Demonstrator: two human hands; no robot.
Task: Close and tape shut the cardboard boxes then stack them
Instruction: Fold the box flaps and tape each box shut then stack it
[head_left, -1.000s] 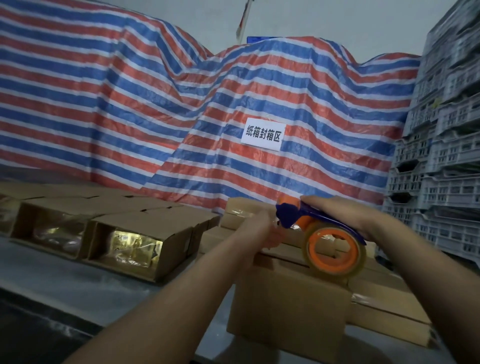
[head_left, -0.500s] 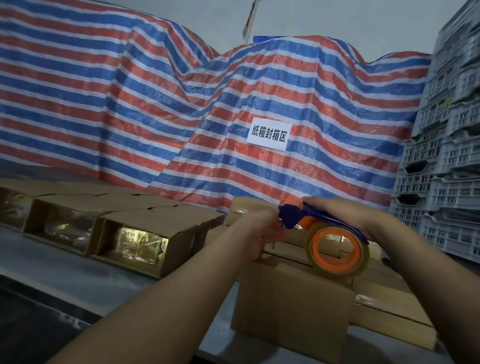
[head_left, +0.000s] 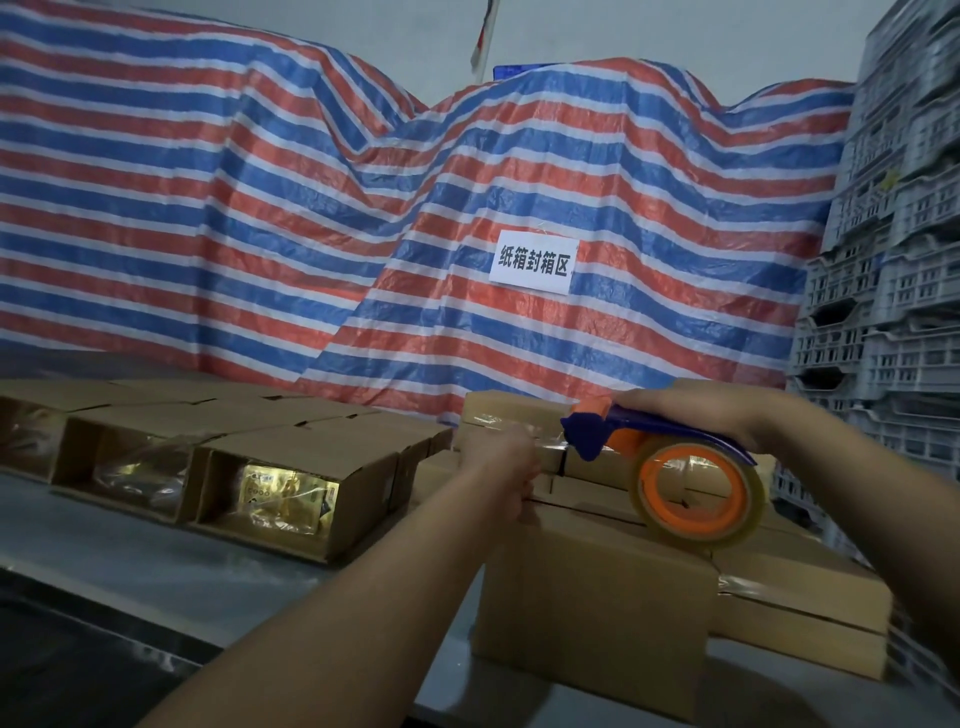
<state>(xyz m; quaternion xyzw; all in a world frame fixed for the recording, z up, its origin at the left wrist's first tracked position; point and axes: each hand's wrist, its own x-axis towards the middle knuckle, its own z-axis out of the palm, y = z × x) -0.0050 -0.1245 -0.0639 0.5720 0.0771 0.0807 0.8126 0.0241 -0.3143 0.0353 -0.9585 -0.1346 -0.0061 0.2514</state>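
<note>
Reaching over the near edge of the grey counter (head_left: 171, 566), my two bare forearms meet above a closed cardboard box (head_left: 592, 603) that stands just in front of me. My left hand (head_left: 506, 467) is curled at the far top edge of that box, fingers pinching the free end of the clear tape where it leaves the dispenser. My right hand (head_left: 711, 410) is wrapped over the blue handle of the tape dispenser (head_left: 649, 441), whose orange hub carries the tape roll (head_left: 696, 493); the roll sits low against the box top. Just right of this box lie taped boxes (head_left: 800, 608) stacked flat, with glossy tape strips showing along their seams. Further left on the counter stands a row of open boxes (head_left: 270, 483) lying on their sides, their mouths facing me and showing shiny gold packets wrapped in plastic. Behind my hands more sealed boxes (head_left: 509, 410) are piled. At the back hangs a red, blue and white striped tarp (head_left: 260, 208) bearing a white paper sign (head_left: 532, 262) with printed characters, and grey plastic crates (head_left: 893, 260) tower on the right.
</note>
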